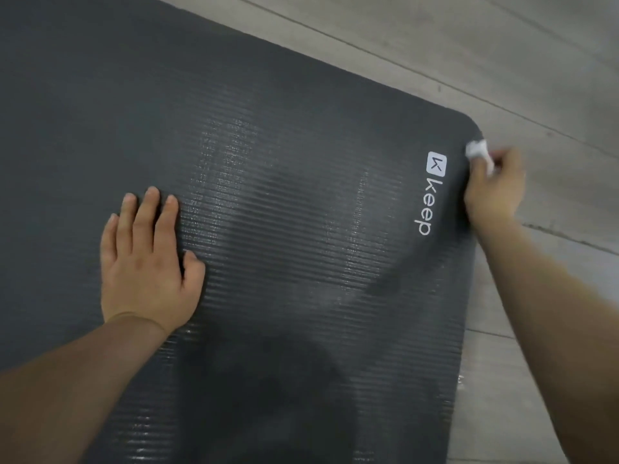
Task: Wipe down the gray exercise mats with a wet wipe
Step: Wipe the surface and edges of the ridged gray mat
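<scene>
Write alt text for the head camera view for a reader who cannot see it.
The right hand wipes the gray mat's rounded corner with a white wet wipe, while the left hand lies flat on the mat, on a wood-look floor.

1. The light is soft and rather dim, with pale sheen stripes on the ribbed gray mat (268, 202).
2. A dark shadow lies near the bottom.
3. The right hand (494, 185) is motion-blurred.
4. The floor (502, 45) lines bend slightly at the edges.

A dark gray ribbed foam exercise mat (268, 162) lies on the pale wood-plank floor (536, 78). The left hand (147, 259) presses flat on it. The right hand (495, 185) pinches a crumpled white wet wipe (477, 150) against the mat's rounded corner, beside the white "keep" logo (430, 192).
</scene>
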